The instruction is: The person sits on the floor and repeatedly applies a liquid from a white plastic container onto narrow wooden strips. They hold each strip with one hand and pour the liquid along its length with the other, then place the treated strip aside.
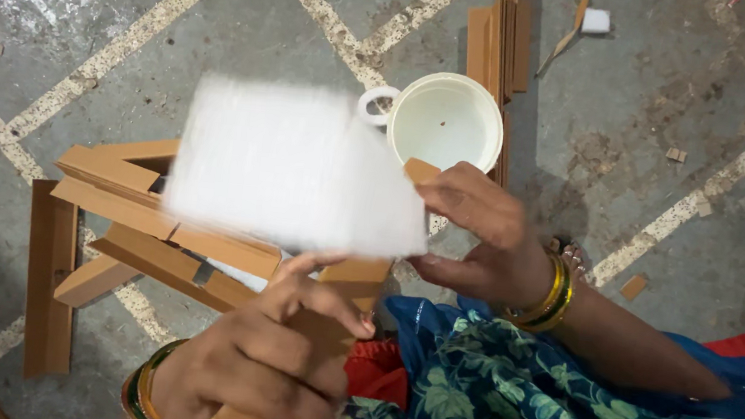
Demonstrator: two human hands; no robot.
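Head view: left hand (271, 368) grip grasping brown wooden strip (340, 311); right hand (479, 233) grip pinching blurred white sheet (290, 170) at 3 o'clock; white cup (445, 121) on floor (91, 9) at 12.

Dim, even light (motion blur).

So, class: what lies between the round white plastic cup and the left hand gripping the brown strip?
In the head view, the blurred white sheet lies between white cup and left hand.
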